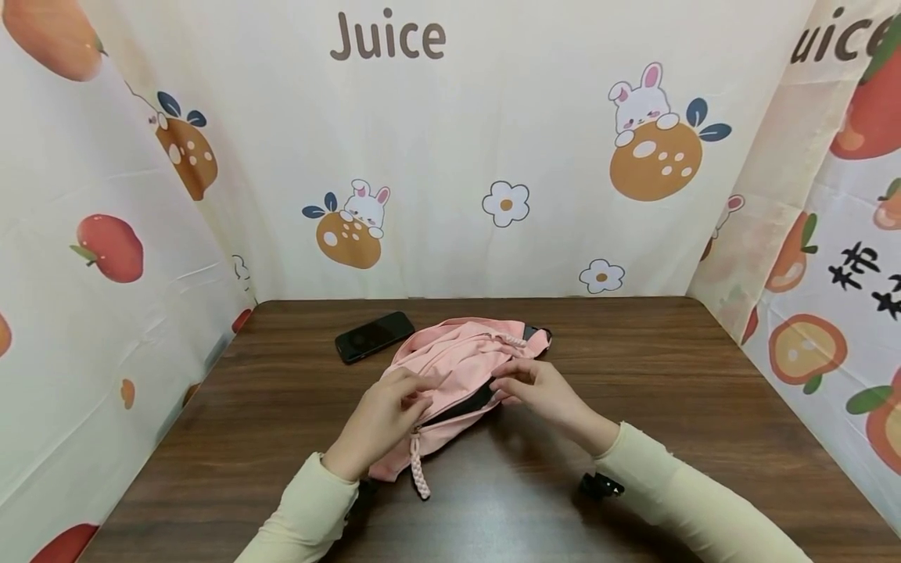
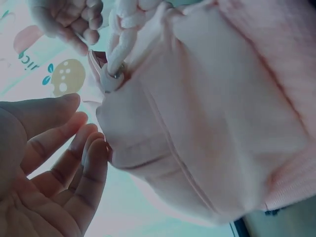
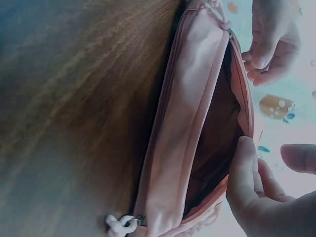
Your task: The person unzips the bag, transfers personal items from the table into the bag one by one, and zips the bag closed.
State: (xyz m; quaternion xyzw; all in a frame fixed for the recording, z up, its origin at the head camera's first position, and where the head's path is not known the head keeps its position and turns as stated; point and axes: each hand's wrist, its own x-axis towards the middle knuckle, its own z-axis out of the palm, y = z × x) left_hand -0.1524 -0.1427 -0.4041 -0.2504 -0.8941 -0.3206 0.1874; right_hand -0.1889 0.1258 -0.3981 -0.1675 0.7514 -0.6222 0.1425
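Observation:
A pink waist bag [image 1: 450,360] lies on the table, its front zip compartment unzipped and gaping. The dark lining [image 3: 215,133] shows in the right wrist view, with no contents visible. A braided zip pull [image 1: 419,469] hangs from the near left end of the opening. My left hand [image 1: 387,414] is at the left part of the upper rim, fingers loosely bent and thumb apart. At the right end of the opening is my right hand [image 1: 536,391]. Its fingers [image 3: 242,165] touch the rim while the thumb stands away from them.
A black smartphone [image 1: 375,337] lies behind the bag on the left. Another braided pull [image 1: 508,339] and a dark buckle end [image 1: 540,335] are at the bag's far right. The brown wooden table [image 1: 676,375] is walled by printed curtains [image 1: 450,117] on three sides.

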